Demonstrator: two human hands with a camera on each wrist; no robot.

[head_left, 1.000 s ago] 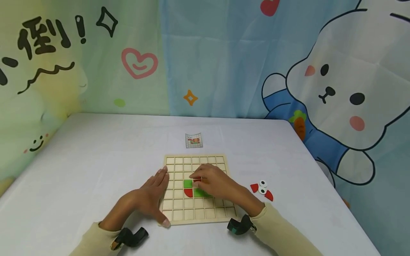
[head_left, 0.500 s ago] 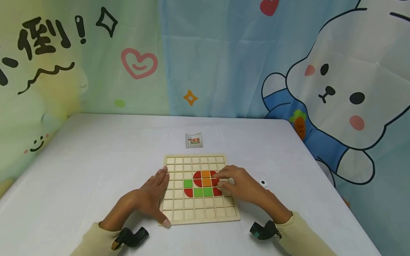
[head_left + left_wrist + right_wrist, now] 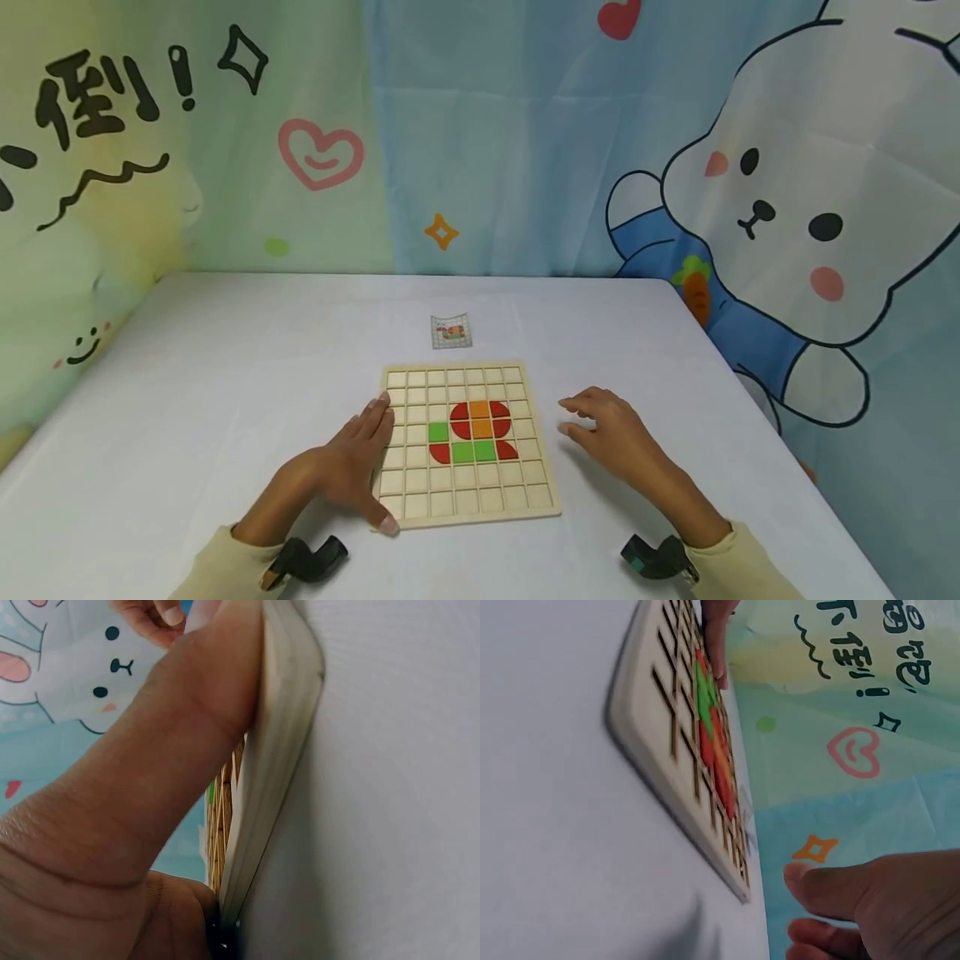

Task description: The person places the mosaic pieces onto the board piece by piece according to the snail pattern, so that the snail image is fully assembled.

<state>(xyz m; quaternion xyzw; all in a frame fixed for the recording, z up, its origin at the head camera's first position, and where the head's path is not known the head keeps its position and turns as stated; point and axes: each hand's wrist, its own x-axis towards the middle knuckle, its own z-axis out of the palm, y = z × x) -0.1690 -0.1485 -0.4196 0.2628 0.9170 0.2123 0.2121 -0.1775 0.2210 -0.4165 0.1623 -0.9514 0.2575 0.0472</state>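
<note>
In the head view, the left hand [image 3: 341,467] rests along the left edge of the board [image 3: 467,502], grip released, fingers straight and thumb at the near corner; it lies where it lay half a second ago. The right hand [image 3: 618,437] is what has changed: then its fingertips were at the right side of the pattern, now it is over the surface [image 3: 285,358] to the right, apart from the board. Its grip looks loose, with a gap between thumb and fingers and nothing seen in it. The red pieces [image 3: 440,453], orange squares [image 3: 481,428] and green squares [image 3: 462,452] sit in the same cells of the board, so the filled part seems settled. Loose pieces that lay right of the board are out of sight, the hand covering that spot; work probably remains with them. The card [image 3: 452,332] lies beyond the board's far edge

In the left wrist view, the thumb lies across the board's rim, pressing rather than clenching, and the right hand shows partly at the top

In the right wrist view, the thumb stands off from bent fingers, both apart from the board; no piece is visible there
</note>
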